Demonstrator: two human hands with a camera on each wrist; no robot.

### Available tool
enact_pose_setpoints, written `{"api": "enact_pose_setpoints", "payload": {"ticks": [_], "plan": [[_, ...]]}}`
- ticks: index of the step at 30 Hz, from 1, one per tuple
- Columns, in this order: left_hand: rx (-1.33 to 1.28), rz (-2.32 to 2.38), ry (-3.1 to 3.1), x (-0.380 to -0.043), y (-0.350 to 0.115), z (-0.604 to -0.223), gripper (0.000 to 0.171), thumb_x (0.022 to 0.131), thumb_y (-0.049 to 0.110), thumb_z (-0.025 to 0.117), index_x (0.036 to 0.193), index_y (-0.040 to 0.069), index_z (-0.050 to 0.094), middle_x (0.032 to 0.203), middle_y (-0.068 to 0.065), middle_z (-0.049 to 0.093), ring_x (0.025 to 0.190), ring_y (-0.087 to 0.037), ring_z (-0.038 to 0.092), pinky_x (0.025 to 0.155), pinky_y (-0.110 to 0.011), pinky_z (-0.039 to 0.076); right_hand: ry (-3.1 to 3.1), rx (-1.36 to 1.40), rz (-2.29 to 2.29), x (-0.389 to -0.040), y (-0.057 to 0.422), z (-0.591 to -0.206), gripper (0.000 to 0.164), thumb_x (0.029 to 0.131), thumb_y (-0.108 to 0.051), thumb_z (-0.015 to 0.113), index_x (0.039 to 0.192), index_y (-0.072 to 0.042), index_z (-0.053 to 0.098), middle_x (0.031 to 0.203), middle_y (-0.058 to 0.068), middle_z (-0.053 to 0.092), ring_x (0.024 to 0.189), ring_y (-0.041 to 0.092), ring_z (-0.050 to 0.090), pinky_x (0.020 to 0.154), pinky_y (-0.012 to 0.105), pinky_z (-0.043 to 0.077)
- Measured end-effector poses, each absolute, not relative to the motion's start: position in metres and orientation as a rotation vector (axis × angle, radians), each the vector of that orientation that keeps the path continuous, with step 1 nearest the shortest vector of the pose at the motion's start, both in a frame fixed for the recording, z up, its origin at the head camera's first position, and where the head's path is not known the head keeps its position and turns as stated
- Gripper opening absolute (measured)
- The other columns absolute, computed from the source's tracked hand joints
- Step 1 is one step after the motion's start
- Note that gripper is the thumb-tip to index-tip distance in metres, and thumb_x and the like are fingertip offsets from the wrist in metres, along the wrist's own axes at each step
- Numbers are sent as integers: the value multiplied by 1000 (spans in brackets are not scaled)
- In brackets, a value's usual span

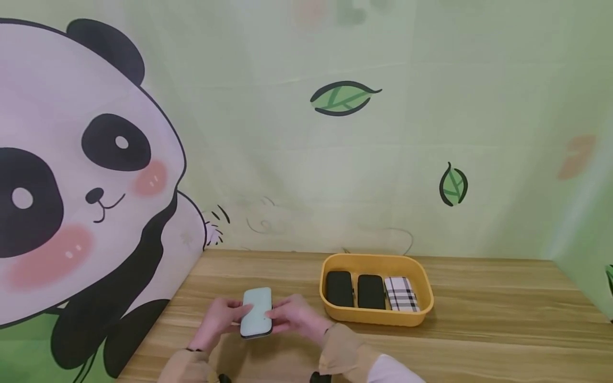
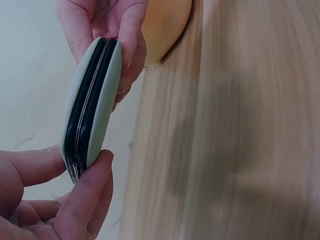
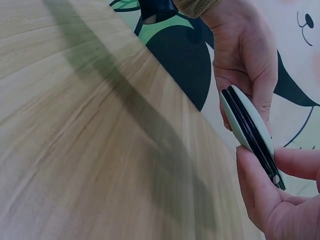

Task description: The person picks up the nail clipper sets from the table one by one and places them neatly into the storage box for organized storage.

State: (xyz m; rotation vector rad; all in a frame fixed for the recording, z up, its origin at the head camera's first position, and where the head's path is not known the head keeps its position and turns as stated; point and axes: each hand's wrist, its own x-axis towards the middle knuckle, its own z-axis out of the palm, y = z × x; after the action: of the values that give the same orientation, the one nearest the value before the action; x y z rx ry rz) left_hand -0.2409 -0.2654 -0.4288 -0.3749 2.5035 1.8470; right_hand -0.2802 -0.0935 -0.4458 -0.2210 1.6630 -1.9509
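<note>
A small mint-green case [image 1: 257,313] with rounded corners is held up over the table between both hands. My left hand [image 1: 221,315] pinches its left side, thumb on the pale upper face. On the opposite side, my right hand [image 1: 296,314] grips it the same way. Seen edge-on in the left wrist view, the case [image 2: 92,105] has a dark rim with a seam down its middle and a small metal piece near one end. The right wrist view also shows the case [image 3: 250,132] closed, with a hand at each end.
To the right, a yellow basket [image 1: 378,318] stands on the wooden table [image 1: 498,303]. Inside lie a black case [image 1: 339,289], another black case [image 1: 371,291] and a plaid case [image 1: 401,293]. Behind the table hangs a green backdrop [image 1: 268,133] with a large panda print.
</note>
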Motion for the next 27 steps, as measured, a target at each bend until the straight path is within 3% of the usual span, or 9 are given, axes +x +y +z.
{"api": "enact_pose_setpoints", "payload": {"ticks": [27], "plan": [[-258, 1864, 2489, -265, -221, -418, 25, 83, 7, 64, 92, -15, 57, 71, -10, 59, 63, -19, 58, 56, -33, 51, 1699, -250, -1968, -298, -43, -430, 31, 83, 3, 62, 107, 20, 52, 90, 24, 61, 79, 28, 62, 68, 39, 50]]}}
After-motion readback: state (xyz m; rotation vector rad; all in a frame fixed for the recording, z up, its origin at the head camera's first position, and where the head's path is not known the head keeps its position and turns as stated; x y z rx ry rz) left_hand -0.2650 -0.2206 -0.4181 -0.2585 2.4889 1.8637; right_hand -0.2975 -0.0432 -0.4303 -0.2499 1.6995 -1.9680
